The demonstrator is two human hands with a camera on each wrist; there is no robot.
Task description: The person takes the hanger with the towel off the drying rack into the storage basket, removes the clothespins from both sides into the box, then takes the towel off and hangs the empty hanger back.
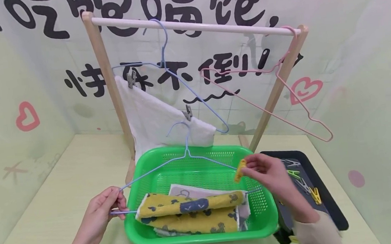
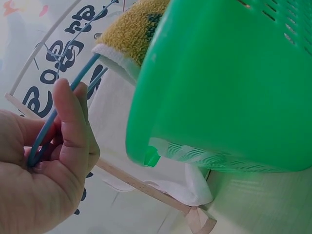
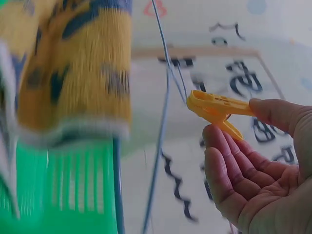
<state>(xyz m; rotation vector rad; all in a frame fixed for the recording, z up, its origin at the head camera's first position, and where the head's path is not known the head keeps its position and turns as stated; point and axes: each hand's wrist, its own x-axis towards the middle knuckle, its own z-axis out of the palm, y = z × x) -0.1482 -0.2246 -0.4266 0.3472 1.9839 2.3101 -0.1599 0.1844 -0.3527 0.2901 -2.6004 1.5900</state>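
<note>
My left hand (image 1: 106, 207) grips one end of a blue wire hanger (image 1: 150, 168), its fingers curled round the wire in the left wrist view. A yellow patterned towel (image 1: 205, 220) is folded over the hanger's lower bar, above a green basket (image 1: 199, 238). Between thumb and fingers of my right hand (image 1: 265, 170) is a yellow clothespin (image 3: 214, 107), near the hanger's right shoulder. In the right wrist view its handles lie between thumb and fingertips, beside the towel (image 3: 92, 63). Under the towel, a pale cloth (image 1: 184, 190) with grey print shows in the basket.
Behind the basket stands a drying rack with a white rod (image 1: 190, 26). A blue hanger (image 1: 192, 91) there carries a white towel (image 1: 156, 118) held by grey clips (image 1: 187, 113). A pink hanger (image 1: 268, 111) hangs at right. A black tray (image 1: 324, 200) holds several clothespins (image 1: 304, 185).
</note>
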